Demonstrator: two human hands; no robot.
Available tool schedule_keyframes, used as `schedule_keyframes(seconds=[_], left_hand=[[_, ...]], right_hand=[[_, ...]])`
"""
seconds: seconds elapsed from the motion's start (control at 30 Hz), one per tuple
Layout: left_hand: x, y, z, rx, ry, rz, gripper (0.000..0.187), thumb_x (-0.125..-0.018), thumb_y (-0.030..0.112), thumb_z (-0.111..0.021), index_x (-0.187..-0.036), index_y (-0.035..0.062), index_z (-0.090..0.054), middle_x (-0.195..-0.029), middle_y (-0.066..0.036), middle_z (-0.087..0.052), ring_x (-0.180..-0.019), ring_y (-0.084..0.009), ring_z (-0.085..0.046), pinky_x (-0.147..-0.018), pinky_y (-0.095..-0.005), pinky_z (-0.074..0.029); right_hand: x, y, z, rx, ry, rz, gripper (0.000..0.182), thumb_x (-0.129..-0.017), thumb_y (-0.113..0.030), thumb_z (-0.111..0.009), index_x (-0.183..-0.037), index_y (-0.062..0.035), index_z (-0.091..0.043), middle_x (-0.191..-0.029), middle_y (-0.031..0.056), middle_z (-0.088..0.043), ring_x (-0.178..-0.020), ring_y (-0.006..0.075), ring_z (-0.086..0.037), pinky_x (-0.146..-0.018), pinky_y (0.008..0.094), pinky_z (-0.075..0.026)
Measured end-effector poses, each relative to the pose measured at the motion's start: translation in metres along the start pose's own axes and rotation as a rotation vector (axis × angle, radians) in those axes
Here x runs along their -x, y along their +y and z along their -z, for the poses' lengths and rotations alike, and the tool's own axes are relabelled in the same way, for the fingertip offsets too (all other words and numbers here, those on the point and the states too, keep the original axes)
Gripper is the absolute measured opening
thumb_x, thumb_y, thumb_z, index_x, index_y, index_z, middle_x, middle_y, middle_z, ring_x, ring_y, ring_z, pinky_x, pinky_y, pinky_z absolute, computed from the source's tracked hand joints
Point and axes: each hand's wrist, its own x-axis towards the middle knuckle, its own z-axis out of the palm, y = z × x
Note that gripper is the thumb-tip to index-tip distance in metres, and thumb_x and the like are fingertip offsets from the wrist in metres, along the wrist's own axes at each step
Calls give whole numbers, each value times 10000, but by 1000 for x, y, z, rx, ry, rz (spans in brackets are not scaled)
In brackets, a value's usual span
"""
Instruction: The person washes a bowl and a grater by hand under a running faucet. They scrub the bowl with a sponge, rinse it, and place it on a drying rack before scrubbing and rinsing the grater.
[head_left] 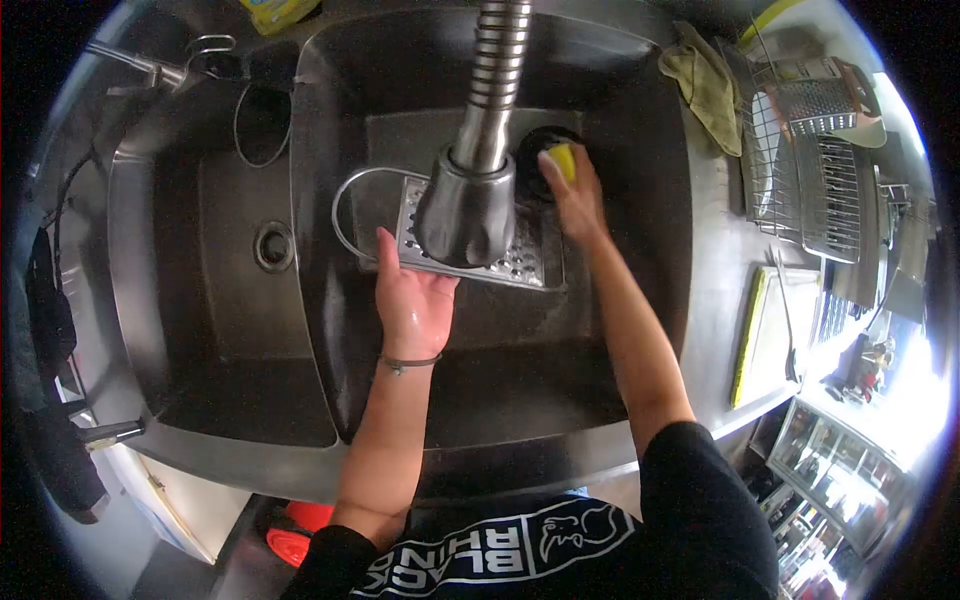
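My left hand [416,308] grips the lower edge of a flat metal grater [527,262], its thumb up along the near left side. A looped wire handle sticks out at the grater's left, and a large tap spray head [465,215] hides its middle. Up and to the right, my right hand [580,205] has its fingers around a yellow sponge [564,161]. Behind the sponge, a dark round thing [533,150] lies in the right sink basin [480,395], partly covered by that hand.
A second basin [255,320] with a drain [272,247] adjoins on the left. On the right counter are a green cloth [703,88], a wire dish rack [780,185] holding another grater [815,100], and a white board [780,325] with a long utensil on it.
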Motion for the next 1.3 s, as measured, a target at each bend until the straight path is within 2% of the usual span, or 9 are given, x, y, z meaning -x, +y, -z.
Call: schedule_keyframes(seconds=[0.13,0.33,0.43,0.6,0.8,0.93,1.1,1.13,1.3], left_hand=[[7,-23,-10,13,-41,-50,413,-956,349,-333,-1230,57,-437,-1228,-87,-498,-1126,-234,-464,-985,-404,-343],[10,-34,-3,-110,-153,-72,573,-930,487,-336,-1302,52,-373,-1286,-82,-456,-1202,-225,-399,-1016,-394,-303],[15,-29,0,-361,-65,-57,594,-921,499,-361,-1324,63,-351,-1299,-89,-446,-1202,-228,-411,-1014,-415,-304],[13,-36,-1,-240,-54,-8,562,-930,464,-377,-1290,32,-384,-1279,-89,-454,-1166,-213,-441,-986,-380,-337],[7,-33,1,-214,-77,-73,488,-941,408,-403,-1228,14,-431,-1176,-78,-516,-1062,-191,-505,-866,-384,-415],[11,-25,-4,-223,-198,-51,494,-944,431,-353,-1274,67,-408,-1249,-94,-496,-1113,-246,-493,-921,-449,-405],[5,-20,-1,-241,-171,-29,487,-940,435,-361,-1245,63,-435,-1230,-102,-509,-1076,-252,-516,-866,-441,-449],[4,-17,2,-241,-163,-3,472,-946,425,-348,-1236,66,-447,-1208,-104,-525,-1055,-248,-530,-858,-445,-451],[11,-14,-19,-211,-131,66,433,-953,393,-342,-1221,76,-463,-1148,-79,-564,-1017,-216,-547,-838,-415,-454]], right_hand=[[81,-38,-49,346,56,380,373,-810,-246,-592,-1055,2,-460,-955,215,-467,-935,377,-466,-797,468,-399],[90,-44,-49,175,123,91,343,-783,-196,-606,-1023,-4,-455,-984,236,-461,-877,428,-503,-730,475,-444],[105,-85,-51,146,126,394,374,-696,-122,-643,-995,-11,-449,-1050,248,-475,-845,444,-538,-689,475,-478],[97,-69,-44,220,101,134,241,-779,-122,-563,-970,-15,-462,-951,199,-500,-874,408,-529,-730,461,-455],[90,-62,-49,229,203,389,182,-808,-140,-555,-933,-25,-490,-855,186,-515,-814,394,-539,-700,437,-458],[71,-12,-11,-101,312,-56,219,-920,-223,-435,-919,-21,-518,-835,177,-551,-771,357,-531,-719,440,-416],[94,-2,-24,195,139,567,183,-808,-162,-440,-939,-55,-508,-911,171,-480,-899,384,-448,-833,511,-329],[99,-9,-28,254,30,705,246,-703,4,-574,-931,-52,-498,-915,130,-524,-894,336,-492,-783,445,-373],[98,-11,5,398,120,305,211,-727,-71,-575,-929,-73,-511,-971,117,-514,-949,324,-485,-823,452,-380]])
